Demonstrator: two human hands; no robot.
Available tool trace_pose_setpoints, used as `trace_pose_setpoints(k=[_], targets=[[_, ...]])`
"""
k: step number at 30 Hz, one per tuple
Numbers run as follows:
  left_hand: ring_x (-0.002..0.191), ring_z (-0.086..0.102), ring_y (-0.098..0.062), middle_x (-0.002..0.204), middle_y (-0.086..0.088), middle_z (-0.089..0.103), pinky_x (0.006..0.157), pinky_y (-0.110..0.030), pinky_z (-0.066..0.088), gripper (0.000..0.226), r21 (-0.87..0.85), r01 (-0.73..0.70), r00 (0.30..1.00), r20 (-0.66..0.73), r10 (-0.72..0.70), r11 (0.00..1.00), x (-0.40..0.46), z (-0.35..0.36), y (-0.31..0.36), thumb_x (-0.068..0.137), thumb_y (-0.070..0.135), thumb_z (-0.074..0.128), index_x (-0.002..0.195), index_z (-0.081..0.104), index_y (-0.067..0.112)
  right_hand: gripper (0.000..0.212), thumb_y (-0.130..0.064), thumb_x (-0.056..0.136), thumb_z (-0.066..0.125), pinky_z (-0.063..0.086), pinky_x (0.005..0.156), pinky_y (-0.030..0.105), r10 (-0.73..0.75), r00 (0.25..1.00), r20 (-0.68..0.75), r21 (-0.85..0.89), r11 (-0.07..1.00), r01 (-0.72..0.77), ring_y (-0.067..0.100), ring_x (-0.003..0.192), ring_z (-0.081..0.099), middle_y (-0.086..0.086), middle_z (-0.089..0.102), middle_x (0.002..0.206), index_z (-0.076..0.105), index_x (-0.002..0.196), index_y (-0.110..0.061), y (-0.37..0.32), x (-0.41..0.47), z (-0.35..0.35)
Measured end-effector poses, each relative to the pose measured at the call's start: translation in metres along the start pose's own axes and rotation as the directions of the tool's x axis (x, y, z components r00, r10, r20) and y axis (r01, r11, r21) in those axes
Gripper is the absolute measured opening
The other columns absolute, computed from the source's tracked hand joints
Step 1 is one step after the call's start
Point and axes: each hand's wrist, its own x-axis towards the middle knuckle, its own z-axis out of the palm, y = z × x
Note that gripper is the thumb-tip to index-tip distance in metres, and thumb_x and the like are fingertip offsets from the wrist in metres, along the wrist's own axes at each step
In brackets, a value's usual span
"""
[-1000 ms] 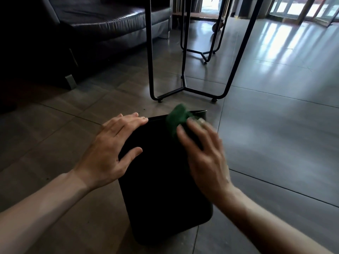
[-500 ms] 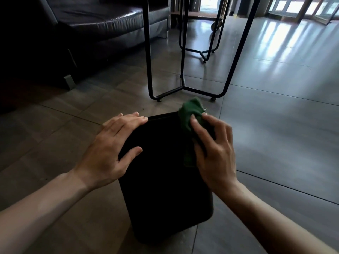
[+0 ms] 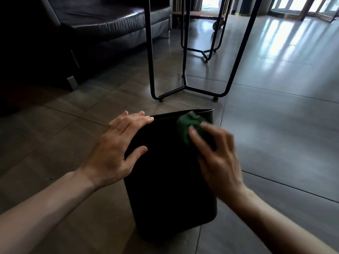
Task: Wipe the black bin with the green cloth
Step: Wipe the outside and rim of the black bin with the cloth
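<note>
The black bin (image 3: 165, 189) lies on its side on the floor, its open rim pointing away from me. My left hand (image 3: 117, 149) rests flat on the bin's upper left edge, fingers spread, pressing on it. My right hand (image 3: 218, 158) presses the bunched green cloth (image 3: 187, 127) against the bin's upper side close to the far rim, on the right half. The right hand is motion-blurred. Part of the cloth is hidden under its fingers.
A black metal table frame (image 3: 185, 88) stands on the tiled floor just beyond the bin. A second frame (image 3: 207, 52) stands further back. A dark leather sofa (image 3: 95, 24) fills the upper left. Open tiled floor (image 3: 284, 107) stretches to the right.
My right hand slid the cloth right along the far rim, then back a little left and toward me. The left hand and the bin have stayed in place.
</note>
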Motion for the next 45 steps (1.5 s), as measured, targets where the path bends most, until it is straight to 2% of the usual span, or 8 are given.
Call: trace_pose_setpoints(k=[3, 10, 18, 26, 30, 33, 40, 45], targets=[[0.15, 0.037, -0.007, 0.15, 0.008, 0.05, 0.129, -0.032, 0.018, 0.066, -0.002, 0.0, 1.0, -0.014, 0.0, 1.0, -0.003, 0.002, 0.002, 0.09, 0.031, 0.064, 0.152, 0.043, 0.022, 0.045, -0.011, 0.1, 0.062, 0.052, 0.096, 0.06, 0.154, 0.987, -0.046, 0.008, 0.988, -0.154, 0.044, 0.124, 0.049, 0.023, 0.05, 0.143, 0.06, 0.145, -0.013, -0.004, 0.016, -0.001], [0.151, 0.037, -0.009, 0.151, 0.008, 0.048, 0.128, -0.034, 0.02, 0.066, 0.02, -0.028, 0.999, -0.015, 0.028, 0.999, -0.007, 0.001, 0.005, 0.091, 0.032, 0.063, 0.153, 0.042, 0.022, 0.041, -0.024, 0.113, 0.034, 0.055, 0.098, 0.04, -0.567, 0.777, 0.272, -0.041, 0.8, 0.598, 0.028, 0.127, 0.059, -0.003, 0.06, 0.148, 0.052, 0.149, -0.034, -0.061, -0.077, 0.008], [0.153, 0.036, -0.011, 0.152, 0.004, 0.049, 0.13, -0.035, 0.02, 0.067, 0.061, -0.032, 0.999, 0.003, 0.032, 0.998, -0.006, -0.003, 0.01, 0.091, 0.03, 0.064, 0.153, 0.044, 0.015, 0.042, -0.009, 0.103, 0.058, 0.053, 0.105, 0.058, 0.086, 0.995, -0.049, 0.06, 0.995, -0.084, 0.041, 0.145, 0.045, 0.02, 0.053, 0.152, 0.06, 0.145, -0.015, -0.013, 0.016, -0.002], [0.153, 0.036, -0.013, 0.155, 0.003, 0.049, 0.129, -0.039, 0.025, 0.066, 0.109, -0.064, 0.998, 0.001, 0.065, 0.992, -0.011, -0.004, 0.012, 0.093, 0.031, 0.063, 0.154, 0.044, 0.014, 0.044, -0.026, 0.111, 0.049, 0.042, 0.118, 0.052, -0.598, 0.764, 0.241, 0.037, 0.792, 0.609, 0.038, 0.156, 0.031, 0.007, 0.042, 0.165, 0.048, 0.155, -0.028, -0.048, -0.063, 0.012], [0.152, 0.038, -0.013, 0.153, 0.002, 0.05, 0.129, -0.039, 0.024, 0.067, 0.101, -0.04, 0.999, 0.005, 0.04, 0.994, -0.008, -0.003, 0.009, 0.091, 0.029, 0.066, 0.153, 0.044, 0.014, 0.046, -0.015, 0.105, 0.058, 0.045, 0.115, 0.057, -0.217, 0.972, 0.085, 0.102, 0.973, 0.208, 0.039, 0.153, 0.037, 0.015, 0.046, 0.161, 0.055, 0.15, -0.025, -0.02, -0.016, 0.0], [0.152, 0.038, -0.014, 0.152, 0.002, 0.05, 0.129, -0.039, 0.024, 0.068, 0.091, -0.034, 0.999, 0.006, 0.033, 0.995, -0.007, -0.003, 0.008, 0.091, 0.029, 0.067, 0.153, 0.044, 0.014, 0.051, 0.0, 0.098, 0.063, 0.052, 0.107, 0.062, 0.158, 0.987, -0.043, 0.099, 0.983, -0.153, 0.043, 0.15, 0.039, 0.021, 0.046, 0.158, 0.058, 0.146, -0.018, -0.012, 0.019, -0.004], [0.152, 0.037, -0.012, 0.153, 0.004, 0.05, 0.129, -0.039, 0.024, 0.066, 0.089, -0.052, 0.999, -0.005, 0.052, 0.995, -0.008, -0.002, 0.007, 0.092, 0.031, 0.062, 0.154, 0.043, 0.015, 0.04, -0.016, 0.112, 0.042, 0.042, 0.117, 0.054, -0.469, 0.856, 0.219, 0.109, 0.883, 0.456, 0.038, 0.154, 0.034, 0.012, 0.046, 0.161, 0.057, 0.149, -0.022, -0.048, -0.051, 0.003], [0.151, 0.039, -0.013, 0.151, 0.002, 0.051, 0.129, -0.035, 0.021, 0.066, 0.087, -0.023, 1.0, -0.007, 0.024, 0.996, -0.006, -0.001, 0.006, 0.091, 0.032, 0.063, 0.153, 0.045, 0.014, 0.046, -0.006, 0.1, 0.065, 0.048, 0.112, 0.057, -0.045, 0.996, 0.083, 0.147, 0.989, 0.033, 0.037, 0.151, 0.041, 0.016, 0.049, 0.158, 0.062, 0.144, -0.02, -0.017, -0.006, -0.007]])
